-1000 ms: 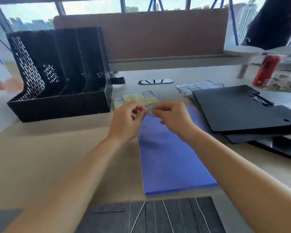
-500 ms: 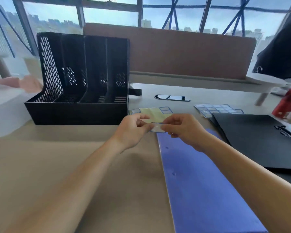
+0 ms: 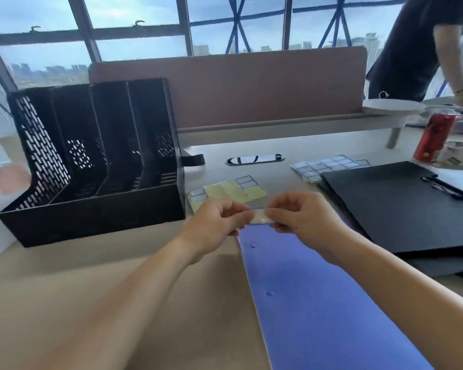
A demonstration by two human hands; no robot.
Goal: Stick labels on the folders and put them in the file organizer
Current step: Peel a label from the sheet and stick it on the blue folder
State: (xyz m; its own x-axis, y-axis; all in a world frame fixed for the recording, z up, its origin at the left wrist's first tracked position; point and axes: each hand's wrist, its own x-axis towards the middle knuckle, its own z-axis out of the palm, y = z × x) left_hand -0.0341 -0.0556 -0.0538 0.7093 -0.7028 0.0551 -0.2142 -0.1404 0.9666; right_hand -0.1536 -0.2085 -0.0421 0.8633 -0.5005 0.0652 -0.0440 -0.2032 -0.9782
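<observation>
- While the label (image 3: 261,219) is pinched at its ends by the left hand (image 3: 219,222) and right hand (image 3: 299,217), it is held over the far end of the blue folder (image 3: 318,303).
- It is best kept taut, squared to the edge, then pressed down from one end.
- The file organizer (image 3: 91,169) is noted to the left.

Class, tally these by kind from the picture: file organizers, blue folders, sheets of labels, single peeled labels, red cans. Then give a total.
black mesh file organizer: 1
flat blue plastic folder: 1
sheets of blue-edged labels: 2, the yellow-backed sheet and the fuller sheet
single blue-edged label, pinched between the left hand and the right hand: 1
red drinks can: 1
Total: 6
</observation>
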